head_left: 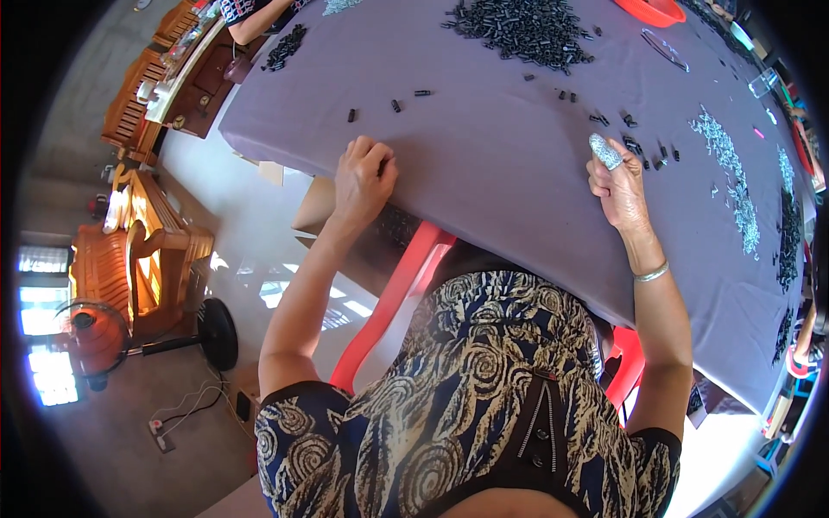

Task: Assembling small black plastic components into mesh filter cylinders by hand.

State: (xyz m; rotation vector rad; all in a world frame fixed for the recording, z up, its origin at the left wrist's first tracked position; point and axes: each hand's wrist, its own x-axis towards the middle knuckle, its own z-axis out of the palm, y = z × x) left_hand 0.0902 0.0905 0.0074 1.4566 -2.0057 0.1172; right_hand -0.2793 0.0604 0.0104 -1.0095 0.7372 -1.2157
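Black little tubes (pixel 643 148) lie scattered on the purple desk (pixel 484 164), just beyond and slightly right of the right hand (pixel 622 190), almost touching its wrapped fingertip (pixel 604 151). Lying mostly with long axes pointing away across the desk, some slanted. Right fingers loosely curled, grasping nothing visible, wrapped finger raised toward the tubes. Left hand (pixel 364 180) clenched at the near desk edge, knuckles up; whether anything sits inside, cannot tell. Three stray tubes (pixel 395 105) farther out from the left hand, apart from it. Right hand clearly nearer. Big heap (pixel 527 30) well beyond both.

Left hand (pixel 364 177) fisted; right hand (pixel 618 186) half-curled.
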